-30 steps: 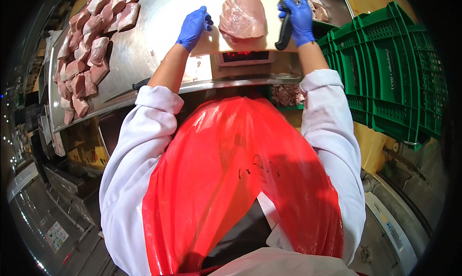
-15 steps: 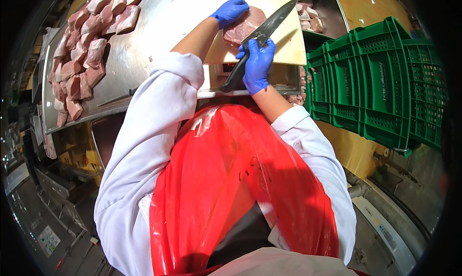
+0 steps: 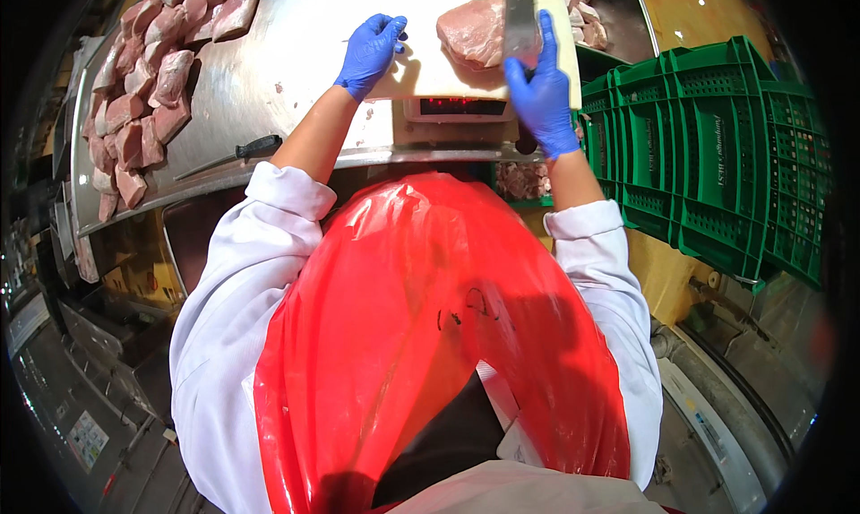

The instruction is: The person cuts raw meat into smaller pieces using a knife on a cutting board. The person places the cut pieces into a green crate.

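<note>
My right hand [image 3: 542,97], in a blue glove, grips a knife [image 3: 520,17]: the fingers are wrapped together around the handle, which they hide, and the broad blade stands up and away from me across the pale slab of meat [image 3: 475,34]. That slab lies on the white cutting board [image 3: 403,75], toward its right end, with the blade resting on or just over its right part; I cannot tell whether the edge is in the flesh. The board sits on top of a scale [image 3: 457,111] whose red display faces me just below the board's near edge.

My left hand [image 3: 372,52], gloved in blue too, lies on the board to the left of the meat, apart from it. Its fingers are loosely curled and close together, holding nothing that I can see.

On the steel desk [image 3: 269,93] to my left, a second knife with a black handle [image 3: 233,155] lies near the front edge, well apart from both hands. Farther left, many cut pieces of meat [image 3: 143,84] are laid out in rows. To my right stand stacked green crates [image 3: 717,155]. A red apron [image 3: 430,335] covers my front, over white sleeves.
</note>
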`<control>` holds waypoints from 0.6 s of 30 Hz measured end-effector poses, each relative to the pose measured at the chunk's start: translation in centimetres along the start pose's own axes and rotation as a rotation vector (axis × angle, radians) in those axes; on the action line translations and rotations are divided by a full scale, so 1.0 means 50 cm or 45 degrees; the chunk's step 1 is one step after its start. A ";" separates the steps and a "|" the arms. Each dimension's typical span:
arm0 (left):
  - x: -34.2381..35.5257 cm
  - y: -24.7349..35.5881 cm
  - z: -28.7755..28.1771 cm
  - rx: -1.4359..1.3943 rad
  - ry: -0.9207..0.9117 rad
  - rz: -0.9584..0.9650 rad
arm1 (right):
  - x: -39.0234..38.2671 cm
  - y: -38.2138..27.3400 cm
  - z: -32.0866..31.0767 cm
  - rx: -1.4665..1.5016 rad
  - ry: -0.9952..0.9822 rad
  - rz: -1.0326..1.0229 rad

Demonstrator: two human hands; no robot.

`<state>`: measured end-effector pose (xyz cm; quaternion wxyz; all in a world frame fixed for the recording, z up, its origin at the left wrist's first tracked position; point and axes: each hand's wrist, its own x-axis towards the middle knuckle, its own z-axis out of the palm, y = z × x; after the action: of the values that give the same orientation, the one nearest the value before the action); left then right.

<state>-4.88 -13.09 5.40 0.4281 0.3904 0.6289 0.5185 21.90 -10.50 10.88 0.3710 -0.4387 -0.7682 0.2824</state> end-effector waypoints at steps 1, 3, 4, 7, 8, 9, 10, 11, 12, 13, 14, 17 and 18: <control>-0.004 0.006 -0.003 -0.002 -0.005 0.014 | -0.018 0.002 0.017 -0.087 -0.002 -0.055; -0.007 0.002 -0.007 -0.016 0.008 0.046 | -0.047 0.013 0.044 -0.300 -0.038 -0.102; -0.007 -0.002 -0.011 -0.034 0.012 0.063 | -0.054 0.015 0.050 -0.392 -0.049 -0.125; -0.011 -0.009 -0.019 -0.070 0.037 0.096 | -0.080 0.015 0.060 -0.542 -0.102 -0.181; -0.013 -0.011 -0.018 -0.070 0.049 0.103 | -0.097 0.018 0.060 -0.557 -0.146 -0.161; -0.016 -0.008 -0.020 -0.075 0.064 0.114 | -0.116 0.016 0.055 -0.577 -0.190 -0.146; -0.019 -0.006 -0.019 -0.078 0.074 0.122 | -0.137 0.014 0.049 -0.595 -0.233 -0.125; -0.022 -0.005 -0.017 -0.076 0.083 0.120 | -0.161 0.007 0.036 -0.684 -0.246 -0.156; -0.029 0.004 -0.017 -0.076 0.097 0.121 | -0.188 0.002 0.024 -0.718 -0.288 -0.131; -0.030 0.008 -0.014 -0.076 0.107 0.122 | -0.220 0.005 0.013 -0.753 -0.329 -0.103; -0.028 0.007 -0.009 -0.106 0.133 0.156 | -0.250 0.009 0.003 -0.789 -0.370 -0.075; -0.027 -0.003 0.008 -0.145 0.209 0.256 | -0.319 0.027 -0.033 -0.737 -0.464 -0.027; -0.028 -0.010 0.016 -0.123 0.233 0.286 | -0.332 0.026 -0.050 -0.723 -0.483 -0.036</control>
<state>-3.68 -14.24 5.01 0.3266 0.3884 0.5919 0.6262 30.18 -24.29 5.98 0.0885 -0.4534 -0.8776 0.1286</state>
